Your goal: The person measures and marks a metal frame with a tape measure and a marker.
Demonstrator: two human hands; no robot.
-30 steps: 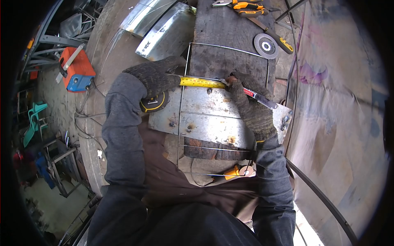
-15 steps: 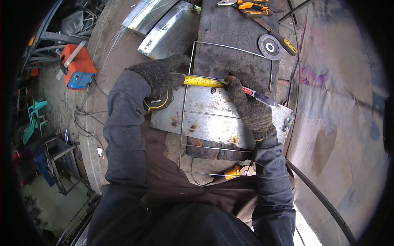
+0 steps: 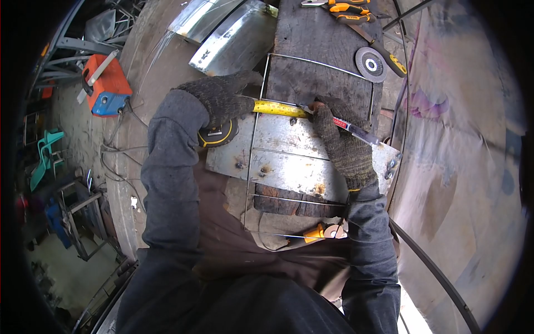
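Right hand grasps a marker, its fingertips at one end of the yellow blade of the tape measure. Left hand grasps the tape measure at the other end. Between them the blade's long axis runs sideways, along the metal plate's far edge, across a wire frame over the wooden counter.

Serves as a dark wooden worktop; bears metal sheet, wire frame crossing it, abrasive disc and pliers beyond the sheet.
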